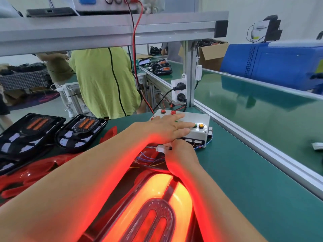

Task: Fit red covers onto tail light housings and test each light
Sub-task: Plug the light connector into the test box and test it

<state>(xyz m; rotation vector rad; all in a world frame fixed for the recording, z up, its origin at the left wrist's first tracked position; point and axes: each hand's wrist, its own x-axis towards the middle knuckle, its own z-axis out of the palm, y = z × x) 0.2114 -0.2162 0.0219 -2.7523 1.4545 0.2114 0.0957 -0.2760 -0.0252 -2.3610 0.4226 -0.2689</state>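
Glowing red-orange at bottom centre, the covered tail light [153, 206] lies on the green worktop [244, 180] between the person's two forearms, its red cover fitted and lit.

Far left: two black uncovered housings [26, 135] [80, 133] lie side by side, each with amber strips near its far end. Just in front of them rest loose red covers [31, 173].

Centre: the left hand [166, 130] reaches over the white test box [192, 117], fingers straight and spread, one fingertip at the green button [194, 126] beside an orange button [201, 126]. Behind the worktop stands a person in a green shirt [103, 81].

Below the left hand, the right hand [181, 154] pinches a white connector [160, 148] at the near edge of the box, fingers curled about it. Thin coloured wires [150, 159] run from the connector toward the lit tail light.

Far right: a blue machine [272, 65] stands beyond an aluminium rail [253, 142].
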